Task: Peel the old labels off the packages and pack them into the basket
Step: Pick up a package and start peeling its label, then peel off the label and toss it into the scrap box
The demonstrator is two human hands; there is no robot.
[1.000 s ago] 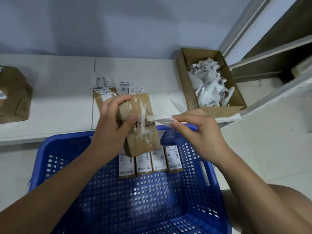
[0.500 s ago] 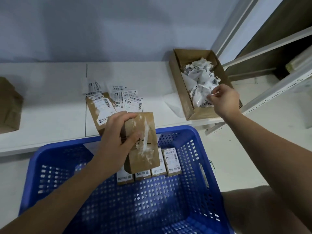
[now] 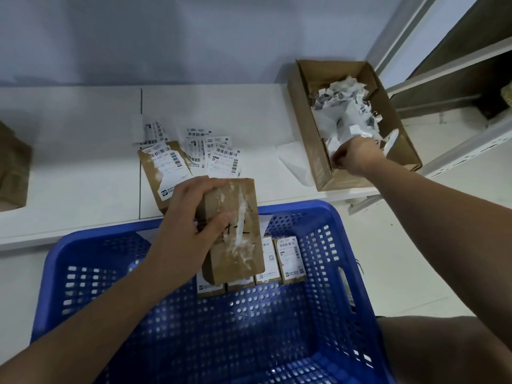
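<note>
1. The left hand (image 3: 191,225) still grips the package (image 3: 232,231), fingers over its top edge and thumb on its front; it has sunk a little since a moment ago and hangs over the far rim of the basket (image 3: 327,214).
2. The right hand (image 3: 357,156) has left the package and reached the box (image 3: 307,128) at the table's (image 3: 69,167) right end. It now sits lower over the near end of the box than half a second ago, fingers curled among the paper scraps (image 3: 346,106); whether this grip still pinches a label cannot be told.
3. The package front is bare brown card with white torn residue and dark handwritten strokes that cannot be read.
4. Four small boxes (image 3: 288,257) stand in a row against the basket's far wall, each with a white barcode label; the print is too small to read.
5. A second package (image 3: 163,173) lies near the table's front edge, its barcode label still on, touching loose barcode labels (image 3: 219,151) spread just behind it. Their text is illegible.
6. A brown carton (image 3: 12,170) sits at the table's left end.
</note>
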